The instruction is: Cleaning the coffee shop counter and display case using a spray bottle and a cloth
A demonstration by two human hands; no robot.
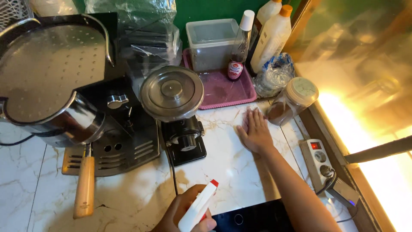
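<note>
Left hand (186,215) cut off at the bottom edge, fingers wrapped round a white spray bottle (198,207) with a red tip, right hand (256,132) spread flat on the marble tabletop (223,167) beside a brown jar (292,101)

Bare counter (223,146) lies between grinder (178,111) and jar (292,101).
</note>
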